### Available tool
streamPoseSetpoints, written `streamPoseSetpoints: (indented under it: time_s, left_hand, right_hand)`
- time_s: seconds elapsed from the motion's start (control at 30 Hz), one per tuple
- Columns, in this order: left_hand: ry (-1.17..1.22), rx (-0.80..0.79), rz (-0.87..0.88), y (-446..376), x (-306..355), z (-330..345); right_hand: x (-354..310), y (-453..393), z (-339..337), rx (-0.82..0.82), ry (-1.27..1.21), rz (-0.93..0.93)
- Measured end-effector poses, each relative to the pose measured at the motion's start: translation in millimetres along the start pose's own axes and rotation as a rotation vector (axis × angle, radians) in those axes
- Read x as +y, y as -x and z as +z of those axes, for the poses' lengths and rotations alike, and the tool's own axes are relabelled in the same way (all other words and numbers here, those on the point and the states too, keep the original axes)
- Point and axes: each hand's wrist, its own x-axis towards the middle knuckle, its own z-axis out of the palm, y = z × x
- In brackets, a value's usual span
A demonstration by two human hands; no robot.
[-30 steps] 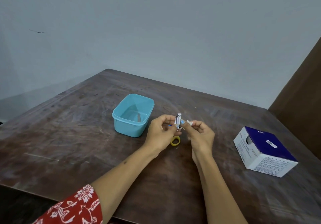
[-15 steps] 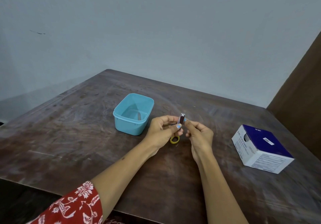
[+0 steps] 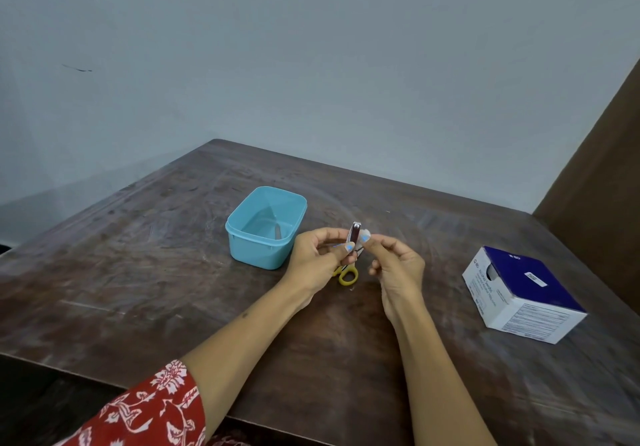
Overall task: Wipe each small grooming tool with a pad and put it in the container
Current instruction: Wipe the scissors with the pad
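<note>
Two hands are raised together above the middle of the dark wooden bench (image 3: 145,272). At the left, a red floral sleeve (image 3: 149,411) is seen at the lower edge. Left of centre, an open light-blue container (image 3: 242,234) stands on the bench, and one small metal tool (image 3: 278,232) lies on its floor. Just right of the container, the left hand (image 3: 313,260) is held with its grip clenched on a metal nail clipper (image 3: 354,237), which is kept nearly upright between thumb and fingers. Below the hands, yellow-handled scissors (image 3: 347,275) lie on the bench, partly hidden by the left hand. The right hand (image 3: 398,267) is held just right of the clipper, and its grip is pinched on a small white pad (image 3: 365,237), which is pressed against the clipper's right side near the top. Both hands are held clear of the bench surface. At the far right, well apart from the hands, a blue-and-white box (image 3: 519,293) rests on the bench, with a round opening in its left face. The print on the box cannot be read.
</note>
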Motion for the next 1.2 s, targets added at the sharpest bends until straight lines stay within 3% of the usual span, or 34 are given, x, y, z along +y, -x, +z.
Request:
streamPoseSetpoints:
  time_s: [0.17,0.57,0.87,1.2]
  left_hand:
    - [-0.040,0.020,0.015,-0.7,-2.3,-0.3]
    - [0.036,0.037,-0.008,-0.9,-4.8,0.4]
    - [0.069,0.045,-0.008,0.7,-3.7,-0.2]
    - [0.068,0.042,0.036,2.5,-1.9,0.8]
  right_hand:
    - [2.6,2.2,2.3,0.125,0.016,-0.105]
    - [0.6,9.8,8.8,0.079,0.068,-0.239]
    - [1.4,11.6,10.2,-0.026,0.092,-0.183]
    - [3.7,6.5,5.0,0.093,0.135,-0.136]
